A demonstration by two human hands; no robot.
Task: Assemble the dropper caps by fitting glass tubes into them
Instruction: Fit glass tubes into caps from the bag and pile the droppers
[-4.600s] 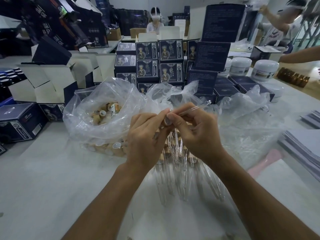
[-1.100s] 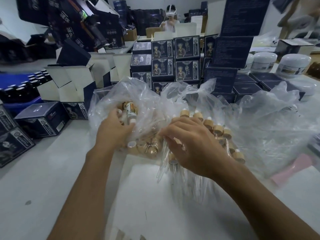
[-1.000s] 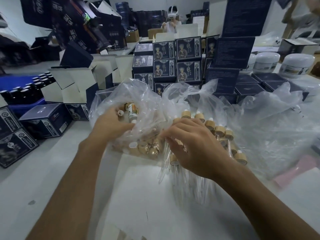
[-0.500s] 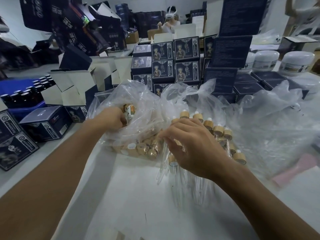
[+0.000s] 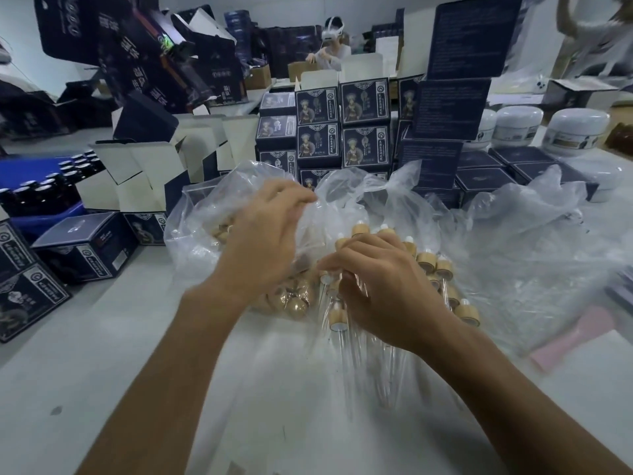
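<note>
Two hands at the bag of caps

The left hand has curled fingers above the caps. The right hand pinches a glass tube under its fingertips.

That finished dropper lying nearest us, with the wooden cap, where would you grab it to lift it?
Probably by the wooden cap, pinched across its sides from above. It is the thick, solid, round part, and it lies on top at the near edge of the pile. The glass tube below it is thin, and overlaps other tubes.

white table, stacked dark boxes
</note>
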